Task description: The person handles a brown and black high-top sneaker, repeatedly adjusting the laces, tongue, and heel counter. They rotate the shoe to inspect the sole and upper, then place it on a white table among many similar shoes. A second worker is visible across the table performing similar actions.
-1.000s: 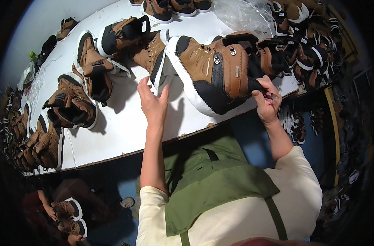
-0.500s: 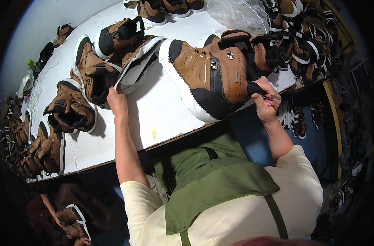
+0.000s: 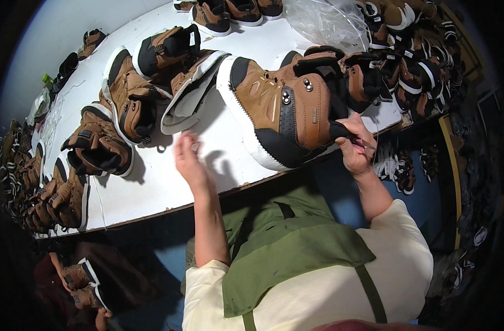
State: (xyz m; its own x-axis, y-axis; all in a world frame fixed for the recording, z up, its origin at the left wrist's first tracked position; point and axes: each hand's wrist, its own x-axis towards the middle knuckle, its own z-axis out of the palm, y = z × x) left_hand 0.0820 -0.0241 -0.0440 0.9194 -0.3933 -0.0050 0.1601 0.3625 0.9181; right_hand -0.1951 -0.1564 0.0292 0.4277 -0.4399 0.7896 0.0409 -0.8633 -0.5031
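Note:
My right hand (image 3: 356,148) is closed on the black heel-side collar of a large brown boot (image 3: 310,113) with a black heel and toe and a white sole. The boot lies on its side near the front edge of the table. A small pointed metal tool (image 3: 364,144) also sits in that hand; its kind is unclear. My left hand (image 3: 191,161) hovers over the white tabletop, slightly blurred, fingers stretched out and holding nothing. Just beyond its fingertips, another boot (image 3: 194,91) shows its pale sole. A brown boot (image 3: 129,99) stands to the left of that one.
More brown boots (image 3: 100,144) line the left side of the white table (image 3: 152,193). Others (image 3: 212,16) stand at the back, beside a clear plastic bag (image 3: 332,22). Shoes (image 3: 423,71) are heaped at the right. At lower left, another person's hands hold two shoes (image 3: 83,281).
My left hand has let go of the brown boot at the left and moved right, toward me. My right hand stays on the large boot, which has hardly moved.

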